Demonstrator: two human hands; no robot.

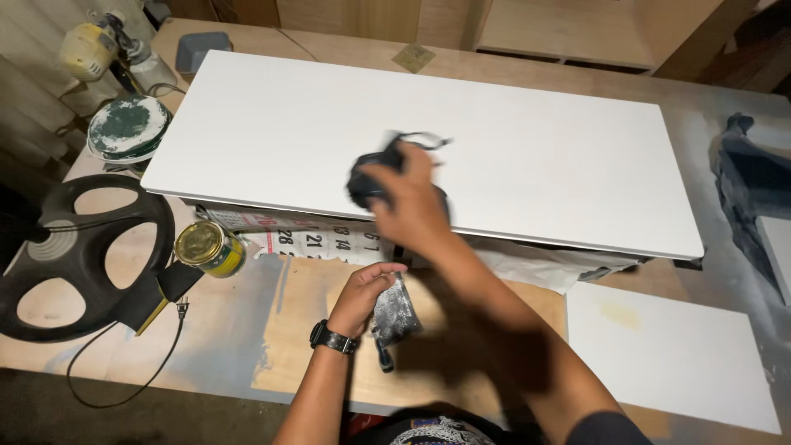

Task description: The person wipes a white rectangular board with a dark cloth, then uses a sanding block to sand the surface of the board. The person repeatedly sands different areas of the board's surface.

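My right hand [412,206] is closed on a dark rag [372,171], blurred with motion, pressed on the large white painted board [527,156] near its front edge. My left hand [362,292], with a black watch on the wrist, grips a grey, dusty block-like piece [395,309] just above the wooden workbench, below the board's front edge.
A yellow tin can [208,245] lies beside a black fan base [78,247] with a cord at left. A paint-stained lid [128,125] and a spray gun [99,49] stand at far left. A smaller white panel [667,354] lies at right, a dark cloth [746,181] beyond it.
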